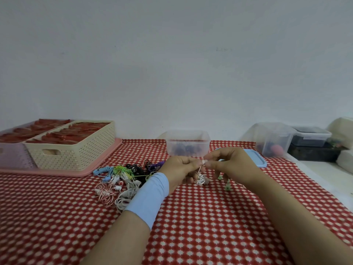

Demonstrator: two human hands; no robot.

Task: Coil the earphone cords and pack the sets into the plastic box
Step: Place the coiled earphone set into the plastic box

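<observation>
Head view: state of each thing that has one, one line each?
Plastic box: open, some sets inside.
Blue lid: off, flat on the cloth.
White earphone set: part coiled, pinched by both hands.
Left hand: holding the set.
Right hand: pinching the cord.
Earphone pile: loose, unpacked.

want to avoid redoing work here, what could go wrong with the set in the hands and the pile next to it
1. The white coil hangs loosely below the left hand and right hand; it could unwind if the pinch slips.
2. The tangled earphone pile lies close by the left wrist, so the blue wristband may drag cords along.
3. The plastic box stands beyond the hands; a loose coil might spring open on the way.
</observation>
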